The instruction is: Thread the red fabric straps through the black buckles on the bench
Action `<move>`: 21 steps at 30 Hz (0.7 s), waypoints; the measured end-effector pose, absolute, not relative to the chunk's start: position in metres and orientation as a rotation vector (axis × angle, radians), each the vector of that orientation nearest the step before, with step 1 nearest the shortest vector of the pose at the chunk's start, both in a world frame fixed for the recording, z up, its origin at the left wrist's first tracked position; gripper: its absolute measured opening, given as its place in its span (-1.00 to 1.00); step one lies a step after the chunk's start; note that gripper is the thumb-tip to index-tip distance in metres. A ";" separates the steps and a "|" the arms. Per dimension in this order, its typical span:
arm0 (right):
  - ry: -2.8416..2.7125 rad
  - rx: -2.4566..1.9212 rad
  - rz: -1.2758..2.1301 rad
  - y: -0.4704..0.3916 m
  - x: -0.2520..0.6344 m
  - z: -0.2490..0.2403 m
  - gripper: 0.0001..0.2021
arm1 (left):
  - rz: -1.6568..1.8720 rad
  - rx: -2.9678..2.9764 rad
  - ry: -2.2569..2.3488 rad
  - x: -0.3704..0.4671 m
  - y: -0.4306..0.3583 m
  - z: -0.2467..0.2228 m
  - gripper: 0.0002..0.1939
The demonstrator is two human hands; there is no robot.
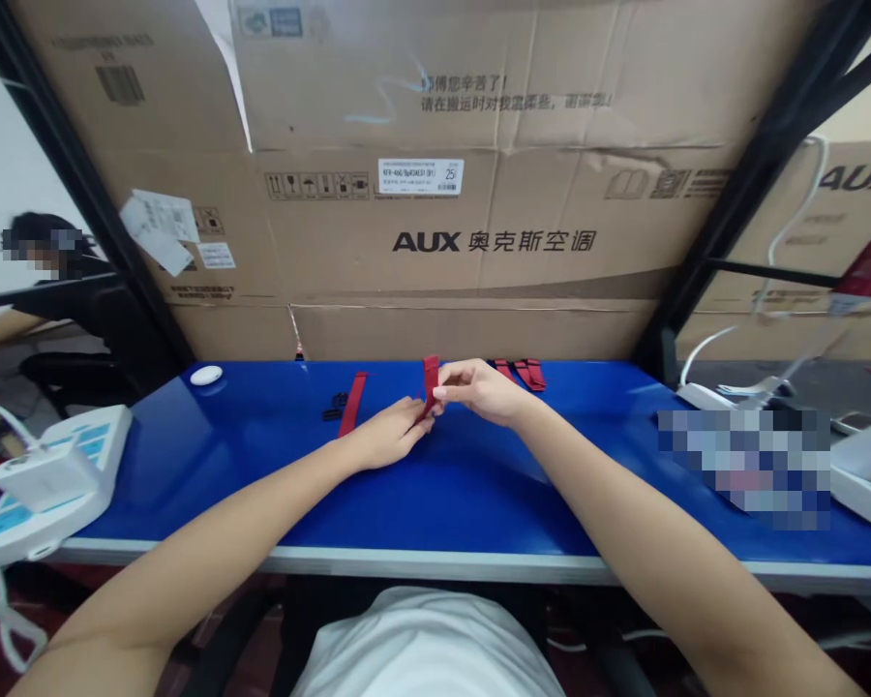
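Between my two hands a red fabric strap stands up from the blue tabletop. My left hand is low over the table, its fingertips closed on the strap's lower part. Higher up, my right hand pinches the same strap between thumb and fingers. Left of my hands lies another red strap, flat, with small black plastic buckle pieces beside it. Behind my right hand are red straps with black parts, partly hidden by that hand.
Cardboard walls off the back of the blue table. A white power strip with a plugged-in adapter sits left; a round white object lies at the back left. Cables and a blurred-out item are right. Another person sits far left.
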State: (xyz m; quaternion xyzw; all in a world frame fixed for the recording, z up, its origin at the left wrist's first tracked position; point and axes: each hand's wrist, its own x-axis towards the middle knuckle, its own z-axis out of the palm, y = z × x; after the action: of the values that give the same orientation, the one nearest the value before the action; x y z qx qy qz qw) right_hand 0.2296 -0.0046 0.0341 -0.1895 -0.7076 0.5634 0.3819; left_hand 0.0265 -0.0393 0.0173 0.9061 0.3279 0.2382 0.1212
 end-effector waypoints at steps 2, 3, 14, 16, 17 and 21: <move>-1.804 -0.472 1.412 -0.006 0.235 0.039 -0.81 | 0.651 2.582 0.964 0.027 -0.041 0.018 -0.72; -1.758 -0.451 1.403 -0.005 0.239 0.042 -0.81 | 0.636 2.546 0.978 0.027 -0.042 0.019 -0.70; -1.231 -0.648 1.479 0.016 0.250 0.035 -0.75 | 0.686 2.429 1.092 0.018 -0.032 0.009 -0.70; -1.308 -0.803 1.526 0.018 0.238 0.021 -0.76 | 0.744 2.432 1.108 0.018 -0.030 0.008 -0.74; -1.337 -0.846 1.545 0.018 0.232 0.013 -0.78 | 0.785 2.460 1.099 0.017 -0.029 0.008 -0.76; -1.343 -0.832 1.672 0.017 0.211 -0.005 -0.78 | 0.941 2.659 1.067 0.016 -0.026 0.007 -0.78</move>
State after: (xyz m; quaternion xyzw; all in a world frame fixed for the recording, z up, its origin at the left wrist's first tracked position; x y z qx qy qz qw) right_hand 0.2107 0.0167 -0.0050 -0.3301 -0.5329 0.6637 0.4082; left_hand 0.0163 -0.0265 0.0070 0.8801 0.3529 0.3114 0.0629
